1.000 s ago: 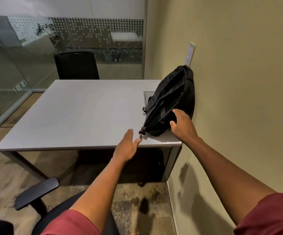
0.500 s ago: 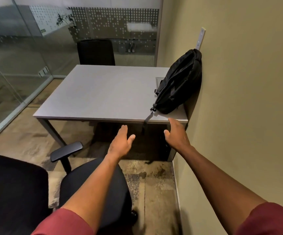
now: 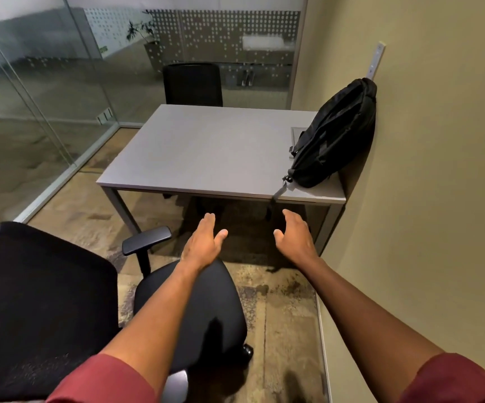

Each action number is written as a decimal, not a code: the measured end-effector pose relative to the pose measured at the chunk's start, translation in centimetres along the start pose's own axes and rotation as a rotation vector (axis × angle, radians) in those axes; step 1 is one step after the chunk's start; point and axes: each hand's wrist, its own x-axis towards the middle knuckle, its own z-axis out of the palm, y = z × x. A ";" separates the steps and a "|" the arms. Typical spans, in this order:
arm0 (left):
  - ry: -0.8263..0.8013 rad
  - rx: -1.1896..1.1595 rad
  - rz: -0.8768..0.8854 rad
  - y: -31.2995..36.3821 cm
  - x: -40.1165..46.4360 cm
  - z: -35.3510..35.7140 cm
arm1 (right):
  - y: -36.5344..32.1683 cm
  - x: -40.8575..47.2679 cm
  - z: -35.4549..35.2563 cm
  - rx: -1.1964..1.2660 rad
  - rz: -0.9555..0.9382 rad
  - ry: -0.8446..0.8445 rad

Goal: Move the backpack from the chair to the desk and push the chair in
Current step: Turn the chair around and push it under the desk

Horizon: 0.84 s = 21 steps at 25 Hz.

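Both hands have drawn back from the surface (image 3: 206, 152). Left to right: the chair (image 3: 46, 309) waits, likely free-rolling, best pushed at its stiff backrest; my left hand (image 3: 203, 245) and right hand (image 3: 295, 238) hover, fingers spread, holding nothing; the soft backpack (image 3: 337, 141) leans on the wall (image 3: 439, 170).

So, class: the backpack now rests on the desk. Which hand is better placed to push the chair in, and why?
Probably the left. The left hand hangs open right above the chair seat, with its armrest and backrest on that side. The right hand, also open, is nearer the wall, away from the seat.
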 end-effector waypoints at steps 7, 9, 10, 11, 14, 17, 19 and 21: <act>-0.049 0.028 0.004 -6.8 -2.6 -3.7 | -5.0 -4.0 5.2 0.011 0.065 0.018; -0.058 0.035 0.019 -9.2 -3.1 -5.6 | -7.1 -5.5 7.2 0.027 0.096 0.022; -0.063 0.045 0.028 -10.2 -3.4 -6.5 | -8.0 -6.2 8.1 0.028 0.108 0.021; -0.070 0.054 0.037 -11.3 -3.6 -7.4 | -9.0 -6.8 9.0 0.029 0.122 0.026; -0.104 0.064 0.046 -14.5 -4.4 -9.8 | -11.8 -8.5 11.7 0.036 0.163 0.046; -0.117 0.091 0.044 -17.3 -5.1 -11.6 | -14.2 -9.9 14.0 0.036 0.168 0.036; -0.110 0.108 0.035 -18.7 -5.8 -12.8 | -15.5 -10.5 15.3 0.032 0.149 0.028; -0.088 0.109 0.011 -19.7 -6.5 -13.9 | -16.8 -10.9 16.3 0.036 0.126 0.014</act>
